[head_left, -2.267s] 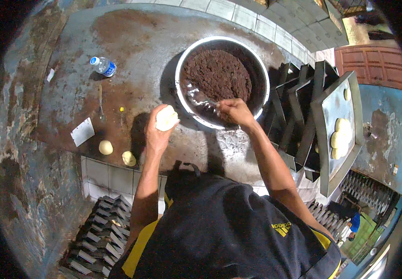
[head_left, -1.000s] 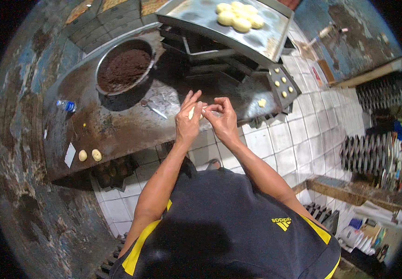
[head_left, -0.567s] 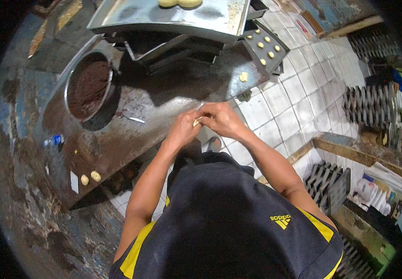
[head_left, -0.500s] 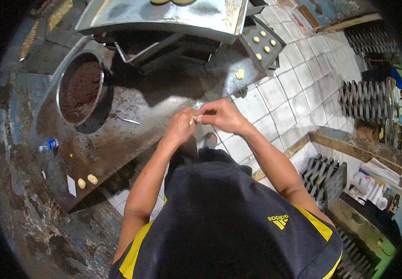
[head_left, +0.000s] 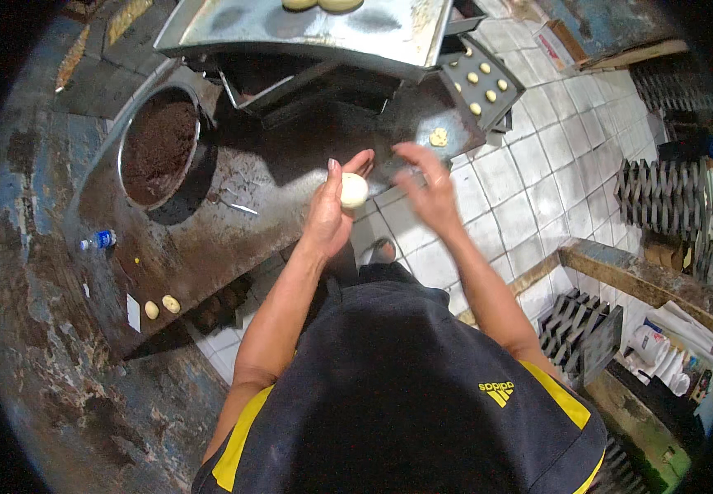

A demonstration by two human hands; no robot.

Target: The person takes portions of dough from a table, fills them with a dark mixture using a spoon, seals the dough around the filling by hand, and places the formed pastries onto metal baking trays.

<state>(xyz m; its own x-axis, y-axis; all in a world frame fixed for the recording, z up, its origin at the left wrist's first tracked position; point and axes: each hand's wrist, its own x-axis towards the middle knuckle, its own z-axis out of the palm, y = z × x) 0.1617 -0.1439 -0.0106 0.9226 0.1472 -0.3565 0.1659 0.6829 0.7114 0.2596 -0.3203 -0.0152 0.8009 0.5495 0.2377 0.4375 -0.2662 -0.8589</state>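
Note:
A smooth, pale dough ball (head_left: pixel 355 190) rests in my left hand (head_left: pixel 326 216), with the fingers and thumb curved round it. To its right, my right hand (head_left: pixel 432 191) is apart from the ball, fingers spread and somewhat blurred, with nothing visible in them. Just beyond that hand, a small scrap of dough (head_left: pixel 439 137) lies on the table corner. On the left of the dark worktable (head_left: pixel 200 251) stands a round metal pot (head_left: pixel 201 140) filled with crumbly dark brown filling (head_left: pixel 157 148). Beside the pot lies a spoon (head_left: pixel 241 207), its bowl end smeared with filling.
At the far side, a large metal tray (head_left: pixel 249 26) with bigger dough pieces sits raised over other trays. A dark tray (head_left: pixel 505 100) holds several small dough balls. A plastic bottle (head_left: pixel 98 240) and two dough balls (head_left: pixel 152 309) are at the left. Stacked black racks (head_left: pixel 657 198) stand right.
My hands were together, pinching at dough; now they are separated. The left hand has turned to show the rounded ball, and the right hand has moved off to the right. The view has shifted slightly.

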